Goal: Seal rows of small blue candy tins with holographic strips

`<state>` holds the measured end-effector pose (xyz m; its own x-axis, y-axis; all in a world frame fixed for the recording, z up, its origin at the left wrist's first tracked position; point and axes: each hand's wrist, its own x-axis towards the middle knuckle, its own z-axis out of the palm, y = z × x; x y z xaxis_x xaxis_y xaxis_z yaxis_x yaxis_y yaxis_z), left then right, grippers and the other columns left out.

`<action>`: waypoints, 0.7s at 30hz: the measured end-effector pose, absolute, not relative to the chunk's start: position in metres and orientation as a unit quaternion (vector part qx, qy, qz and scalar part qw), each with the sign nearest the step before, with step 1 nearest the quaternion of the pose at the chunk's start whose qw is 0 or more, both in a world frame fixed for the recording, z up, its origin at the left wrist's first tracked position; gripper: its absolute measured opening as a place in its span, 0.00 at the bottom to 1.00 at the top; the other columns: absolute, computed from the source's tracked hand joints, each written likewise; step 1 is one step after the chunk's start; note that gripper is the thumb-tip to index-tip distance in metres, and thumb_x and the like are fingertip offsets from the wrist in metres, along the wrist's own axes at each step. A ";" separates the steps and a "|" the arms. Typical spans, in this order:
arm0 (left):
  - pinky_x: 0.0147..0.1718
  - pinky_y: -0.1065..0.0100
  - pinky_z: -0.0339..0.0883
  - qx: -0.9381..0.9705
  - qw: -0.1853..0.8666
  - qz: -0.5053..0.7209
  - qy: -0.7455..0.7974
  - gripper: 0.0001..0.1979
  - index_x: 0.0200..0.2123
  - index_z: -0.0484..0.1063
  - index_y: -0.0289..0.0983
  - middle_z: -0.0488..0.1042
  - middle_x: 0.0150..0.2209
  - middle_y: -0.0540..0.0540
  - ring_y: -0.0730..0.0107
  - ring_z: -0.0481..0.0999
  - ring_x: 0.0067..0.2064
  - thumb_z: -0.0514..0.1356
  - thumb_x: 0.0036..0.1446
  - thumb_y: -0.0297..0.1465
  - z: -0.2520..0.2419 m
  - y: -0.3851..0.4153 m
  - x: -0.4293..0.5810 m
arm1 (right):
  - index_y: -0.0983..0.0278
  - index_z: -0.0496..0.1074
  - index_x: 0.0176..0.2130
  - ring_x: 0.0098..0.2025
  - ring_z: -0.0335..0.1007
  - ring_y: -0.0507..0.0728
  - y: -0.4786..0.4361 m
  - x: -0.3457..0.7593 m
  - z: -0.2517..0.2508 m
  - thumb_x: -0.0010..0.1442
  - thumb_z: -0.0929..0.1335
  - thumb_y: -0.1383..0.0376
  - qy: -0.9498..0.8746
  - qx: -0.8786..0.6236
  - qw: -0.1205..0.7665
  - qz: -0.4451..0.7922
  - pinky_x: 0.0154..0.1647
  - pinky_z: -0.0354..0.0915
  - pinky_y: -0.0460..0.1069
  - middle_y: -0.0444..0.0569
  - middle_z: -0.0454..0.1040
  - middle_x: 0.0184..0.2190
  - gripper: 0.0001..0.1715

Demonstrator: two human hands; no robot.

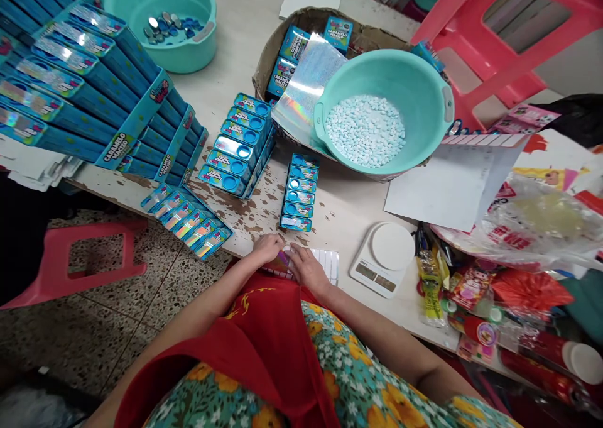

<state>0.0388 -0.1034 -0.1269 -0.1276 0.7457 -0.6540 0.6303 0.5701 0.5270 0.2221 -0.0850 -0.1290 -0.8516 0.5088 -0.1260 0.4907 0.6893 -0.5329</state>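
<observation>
At the table's front edge, just above the red apron, lies a shiny sheet of holographic stickers (326, 259) ruled into narrow strips. My left hand (269, 250) is closed, with its fingertips pinching the left part of the sheet, where a purple gleam shows. Right beside it, my right hand (307, 269) rests over the sheet, fingers bent and thumb side pressed to it. The fingertips are partly hidden, so a single loose sticker cannot be made out. Just beyond my hands stands a short row of small blue candy tins (299, 197).
A white kitchen scale (382, 258) is at right. Behind are a teal basin of pale candies (365, 129) on a cardboard box, another teal basin (188, 57) and stacked blue display boxes (127, 139). A tin row (188, 222) overhangs the left edge; wrapped goods (480, 283) crowd the right.
</observation>
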 end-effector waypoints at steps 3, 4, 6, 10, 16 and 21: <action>0.37 0.67 0.64 0.461 0.475 0.067 0.746 0.12 0.31 0.76 0.38 0.78 0.35 0.46 0.62 0.74 0.39 0.52 0.53 0.32 -0.127 -0.104 0.038 | 0.63 0.70 0.45 0.51 0.61 0.62 -0.082 0.219 -0.124 0.58 0.65 0.67 -0.912 -0.300 0.043 0.277 0.49 0.64 0.59 0.57 0.63 0.54 0.13; 0.37 0.68 0.63 0.464 0.474 0.070 0.745 0.12 0.31 0.76 0.38 0.77 0.34 0.46 0.62 0.74 0.39 0.51 0.53 0.32 -0.127 -0.104 0.039 | 0.63 0.71 0.42 0.48 0.62 0.62 -0.081 0.217 -0.122 0.59 0.65 0.67 -0.911 -0.304 0.046 0.276 0.47 0.64 0.58 0.56 0.66 0.51 0.10; 0.38 0.67 0.63 0.470 0.468 0.076 0.744 0.12 0.30 0.75 0.38 0.77 0.34 0.46 0.62 0.74 0.39 0.51 0.53 0.32 -0.129 -0.105 0.039 | 0.63 0.72 0.36 0.42 0.65 0.60 -0.080 0.214 -0.117 0.60 0.65 0.65 -0.908 -0.307 0.038 0.282 0.42 0.64 0.55 0.54 0.71 0.40 0.06; 0.42 0.66 0.62 0.489 0.451 0.096 0.741 0.13 0.30 0.75 0.37 0.76 0.36 0.46 0.63 0.72 0.41 0.51 0.56 0.32 -0.128 -0.110 0.038 | 0.62 0.71 0.31 0.33 0.66 0.55 -0.076 0.210 -0.092 0.60 0.65 0.64 -0.858 -0.345 0.068 0.374 0.36 0.63 0.50 0.47 0.71 0.28 0.07; 0.52 0.65 0.58 0.497 0.448 0.302 0.679 0.17 0.44 0.72 0.39 0.72 0.47 0.45 0.65 0.67 0.51 0.48 0.61 0.38 -0.081 -0.119 0.029 | 0.63 0.69 0.29 0.26 0.63 0.51 -0.061 0.207 -0.040 0.57 0.67 0.57 -0.682 -0.456 0.179 0.543 0.30 0.63 0.47 0.43 0.70 0.24 0.12; 0.38 0.70 0.65 0.447 0.588 0.297 0.605 0.13 0.31 0.72 0.36 0.74 0.32 0.48 0.70 0.71 0.36 0.53 0.56 0.39 -0.044 -0.110 0.029 | 0.64 0.70 0.29 0.28 0.65 0.51 -0.049 0.193 -0.035 0.53 0.70 0.56 -0.574 -0.491 0.239 0.610 0.31 0.64 0.47 0.43 0.71 0.25 0.13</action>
